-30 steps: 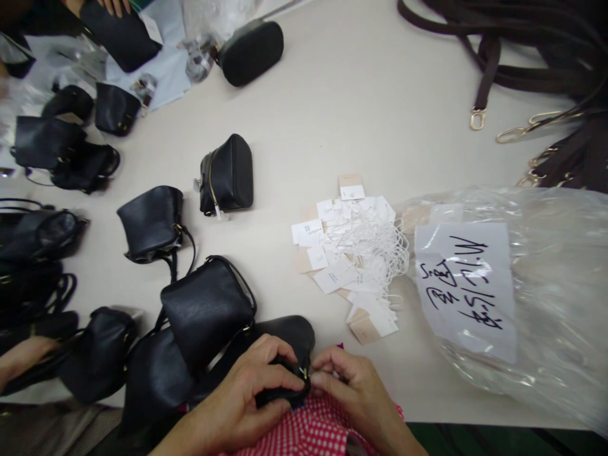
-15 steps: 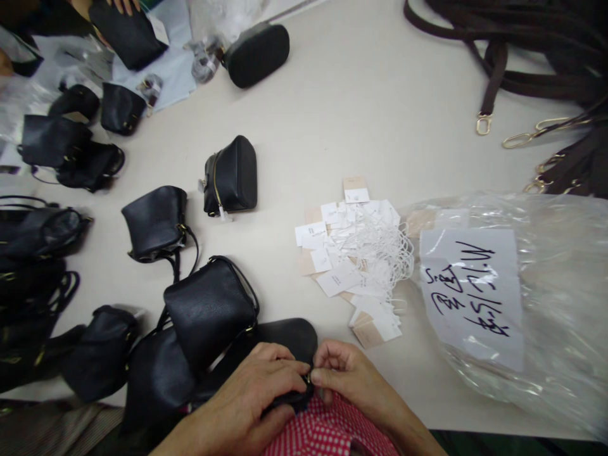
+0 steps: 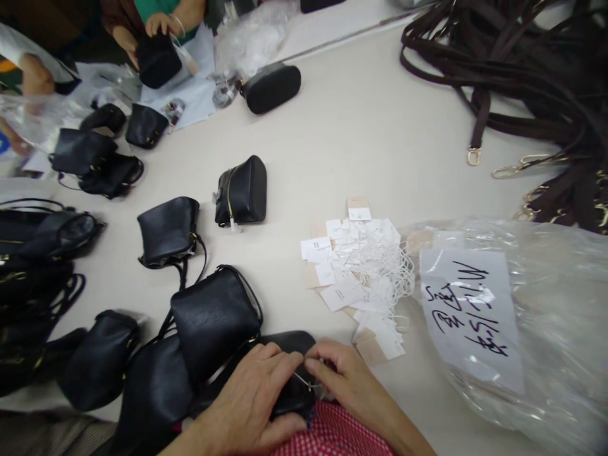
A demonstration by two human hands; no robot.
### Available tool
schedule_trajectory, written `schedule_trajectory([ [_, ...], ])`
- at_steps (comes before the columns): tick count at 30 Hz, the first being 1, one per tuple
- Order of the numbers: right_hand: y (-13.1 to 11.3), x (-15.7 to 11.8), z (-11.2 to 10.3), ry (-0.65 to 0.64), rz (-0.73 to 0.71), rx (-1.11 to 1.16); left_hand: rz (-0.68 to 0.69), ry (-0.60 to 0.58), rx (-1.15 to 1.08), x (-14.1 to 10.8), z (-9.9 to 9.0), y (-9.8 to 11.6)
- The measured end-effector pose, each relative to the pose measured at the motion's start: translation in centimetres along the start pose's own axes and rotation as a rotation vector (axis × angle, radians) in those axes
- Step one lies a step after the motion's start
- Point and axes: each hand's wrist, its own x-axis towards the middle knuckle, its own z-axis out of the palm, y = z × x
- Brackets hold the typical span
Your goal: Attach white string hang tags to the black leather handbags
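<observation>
At the table's near edge my left hand (image 3: pixel 251 392) is closed over a small black bag (image 3: pixel 293 398), thumb low and fingers on top. My right hand (image 3: pixel 344 377) meets it at the bag's right end, thumb and forefinger pinched together. A thin white string (image 3: pixel 302 380) runs over the bag to these fingertips; its ends are hidden. Just left, a black handbag (image 3: pixel 213 307) lies on other black bags. Beyond my right hand is a pile of paper tags (image 3: pixel 339 291) with white looped strings.
A clear plastic bag (image 3: pixel 560 316) with a handwritten sheet (image 3: pixel 472 310) lies at right. Dark straps (image 3: pixel 517 101) with gold clasps are heaped behind it. More black bags (image 3: pixel 240 190) stand across the left. At the far left, another person's hands (image 3: pixel 164 25) hold a black bag.
The view has tilted up, bringing more of the people opposite into sight. My hands stay together at the bag; the white string now shows between them.
</observation>
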Motion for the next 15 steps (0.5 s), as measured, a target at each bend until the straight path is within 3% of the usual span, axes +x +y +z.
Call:
schedule_trajectory([
  [2,-0.8,0.6,0.3,-0.038,-0.061,-0.134,-0.014,0.072,0.053,-0.9,0.8,-0.3],
  [5,-1.6,1.4,1.1,-0.059,-0.093,-0.272,-0.047,0.077,0.057,-1.8,1.7,-0.3],
  [8,-2.2,1.8,2.1,-0.074,-0.043,-0.423,-0.088,0.084,0.057,-2.2,2.3,0.0],
  [11,-2.2,1.5,3.0,-0.007,0.028,-0.603,-0.111,0.106,0.034,-2.1,2.4,0.5],
  [15,-1.0,1.1,3.9,0.02,0.027,-0.479,-0.113,0.097,-0.01,-2.2,2.4,1.3],
])
